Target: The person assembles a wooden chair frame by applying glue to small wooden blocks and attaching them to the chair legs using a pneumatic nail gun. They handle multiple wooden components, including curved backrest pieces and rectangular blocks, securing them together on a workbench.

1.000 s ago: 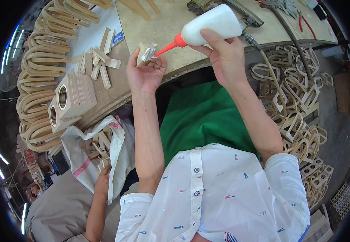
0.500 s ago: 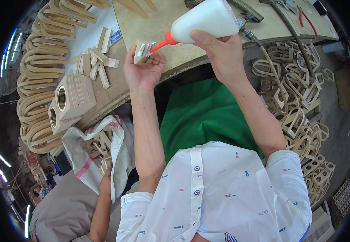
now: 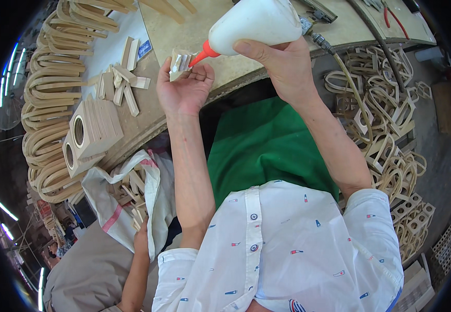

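My left hand (image 3: 186, 91) is turned palm up above the workbench edge, its thumb and fingers closed on a small wooden block (image 3: 176, 66) with a stepped end. White glue coats the block's grooves. In my right hand (image 3: 290, 65) is a white squeeze bottle (image 3: 254, 28), tilted over to the left. Its red nozzle (image 3: 204, 53) points down at the block, with the tip at the glued face. Loose small wooden pieces (image 3: 127, 78) lie on the bench to the left of my left hand.
Curved wooden frames (image 3: 54, 99) line the bench's left side, beside stacked boards with round holes (image 3: 98, 127). A co-worker's hand (image 3: 141, 236) reaches into a white sack (image 3: 158, 208) of wood pieces. More wooden frames (image 3: 386, 114) are heaped on the right, near an air hose (image 3: 353, 86).
The bottle has moved slightly left and up, its nozzle shifting along the block. The block is turned a little differently in my left hand. The co-worker's hand has shifted slightly.
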